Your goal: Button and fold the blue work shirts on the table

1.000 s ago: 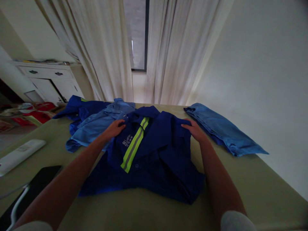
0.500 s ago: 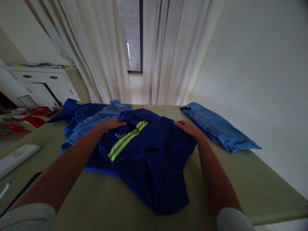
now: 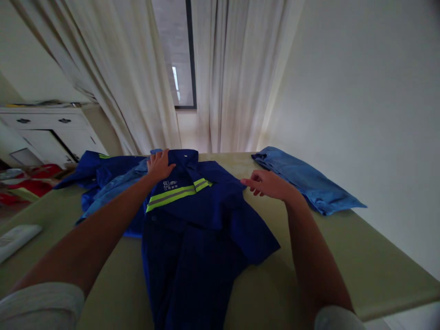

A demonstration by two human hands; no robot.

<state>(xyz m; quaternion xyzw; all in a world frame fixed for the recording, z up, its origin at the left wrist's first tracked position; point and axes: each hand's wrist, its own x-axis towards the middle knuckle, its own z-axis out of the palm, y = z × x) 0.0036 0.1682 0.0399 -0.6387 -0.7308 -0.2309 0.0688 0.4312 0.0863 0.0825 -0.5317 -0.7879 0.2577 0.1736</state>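
Observation:
A dark blue work jacket (image 3: 202,211) with a yellow-green reflective band lies front up on the table, its collar at the far end. White lettering shows above the band on the chest. My left hand (image 3: 160,166) rests on the shoulder beside the collar, fingers stretched over the cloth and thumb apart. My right hand (image 3: 268,184) is at the opposite shoulder, thumb pointing out to the jacket's edge and fingers loosely bent, with no cloth visible in them. The jacket's lower end runs out of view toward me.
Left of the jacket lie a light blue garment (image 3: 113,188) and another dark blue garment (image 3: 90,167). A folded blue garment (image 3: 309,181) lies at the table's right back. A white object (image 3: 19,238) is at the left. Curtains (image 3: 237,78) and a wall border the table (image 3: 343,256).
The jacket's near part has spread out toward me, and its right sleeve now lies outward. My left hand has moved up by the collar. My right hand has come off the shoulder cloth.

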